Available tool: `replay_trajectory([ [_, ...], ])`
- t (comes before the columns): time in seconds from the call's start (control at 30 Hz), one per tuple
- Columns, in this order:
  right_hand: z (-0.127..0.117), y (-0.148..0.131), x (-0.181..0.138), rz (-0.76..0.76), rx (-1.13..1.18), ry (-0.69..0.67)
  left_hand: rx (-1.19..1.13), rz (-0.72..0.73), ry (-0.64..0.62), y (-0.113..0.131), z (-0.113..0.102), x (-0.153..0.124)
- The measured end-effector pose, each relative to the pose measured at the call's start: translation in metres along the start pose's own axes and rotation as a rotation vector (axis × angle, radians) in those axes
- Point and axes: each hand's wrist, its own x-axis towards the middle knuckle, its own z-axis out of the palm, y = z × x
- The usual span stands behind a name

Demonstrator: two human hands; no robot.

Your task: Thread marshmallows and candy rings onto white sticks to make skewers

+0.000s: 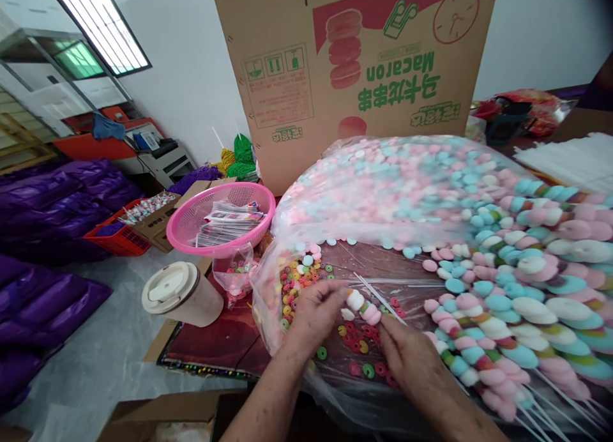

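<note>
A short marshmallow skewer (370,313), threaded with white and pink pieces and some coloured rings, runs between my hands. My right hand (414,359) is closed around its lower end. Thin white sticks (376,293) reach up from beside that hand's fingers. At the skewer's upper tip, my left hand (316,311) is closed in a pinch; whatever lies between its fingertips is hidden. Loose candy rings (357,340), mostly red, lie on the plastic below. More mixed rings (297,279) are heaped beyond my left hand. Finished marshmallow skewers (507,308) are piled to the right.
Behind the work area lies a big clear bag of pink, blue and white marshmallows (383,180), before a tall cardboard box (287,65). At left stand a pink basket (175,228) of printed wrappers and a lidded cup (198,304) near the table edge.
</note>
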Motion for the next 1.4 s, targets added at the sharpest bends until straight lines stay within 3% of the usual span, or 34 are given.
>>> replay_trajectory([
  [0.1,0.0,0.004,0.002,-0.014,0.116,0.095,0.517,0.08,0.123,0.009,-0.005,0.024],
  [0.13,0.0,0.004,0.002,-0.024,0.126,0.101,0.577,0.065,0.128,0.01,-0.006,0.032],
  [0.23,0.0,0.007,0.0,-0.052,0.125,0.078,0.601,0.029,0.11,0.008,-0.004,0.046],
  [0.33,0.0,0.011,-0.003,-0.024,0.091,0.102,0.549,0.012,0.083,0.004,-0.003,0.042],
  [0.4,-0.001,0.013,-0.004,-0.029,0.066,0.077,0.41,-0.029,0.051,0.003,-0.004,0.031],
  [0.57,-0.002,0.007,-0.003,-0.061,-0.044,-0.015,-0.282,-0.193,-0.008,0.004,-0.005,0.004],
  [0.67,-0.002,0.001,-0.004,-0.068,-0.072,0.0,-0.296,-0.188,0.044,0.004,0.0,-0.003],
  [0.87,-0.005,-0.006,-0.009,-0.052,-0.058,0.016,-0.336,-0.064,-0.021,0.008,0.005,-0.007],
  [1.03,-0.003,-0.011,-0.01,-0.157,0.03,0.163,-0.619,-0.231,-0.017,0.009,0.01,-0.004],
  [1.17,0.003,-0.01,-0.01,-0.152,0.096,0.183,-0.827,-0.282,-0.071,0.008,0.033,-0.009],
  [1.3,0.011,-0.005,-0.005,-0.093,0.049,0.167,-0.952,-0.31,0.068,0.005,0.061,-0.018],
  [1.4,0.016,-0.001,0.005,-0.065,-0.012,0.153,-0.856,-0.259,0.116,0.003,0.062,-0.016],
])
